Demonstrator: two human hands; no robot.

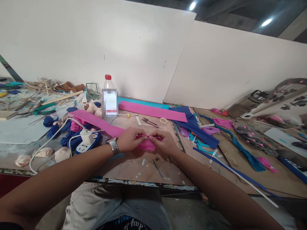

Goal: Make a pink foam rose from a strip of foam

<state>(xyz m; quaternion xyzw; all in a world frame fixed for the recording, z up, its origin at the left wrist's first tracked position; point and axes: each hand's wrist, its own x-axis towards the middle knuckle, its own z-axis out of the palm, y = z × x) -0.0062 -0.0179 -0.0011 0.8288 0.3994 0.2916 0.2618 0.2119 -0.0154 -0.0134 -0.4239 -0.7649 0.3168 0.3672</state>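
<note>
Both my hands meet over the near middle of the table, pinching a strip of pink paper or fabric. My left hand (130, 139), with a metal watch (112, 146) at the wrist, grips the strip's upper edge with thumb and forefinger. Close beside it, my right hand (164, 142) pinches the same edge, the two thumbs almost touching. The pink strip (147, 146) hangs below the fingers, and a long flat length (100, 123) runs off to the left behind my left hand. Whether it is paper or cloth I cannot tell.
A red-capped bottle (109, 83) stands behind the hands. Thread snips (150, 122) and a tape ring (163, 120) lie beyond them. At left are a power strip (87, 143), rolled blue flowers (49, 121) and cream ones (45, 152). Blue strips (203, 132) lie right.
</note>
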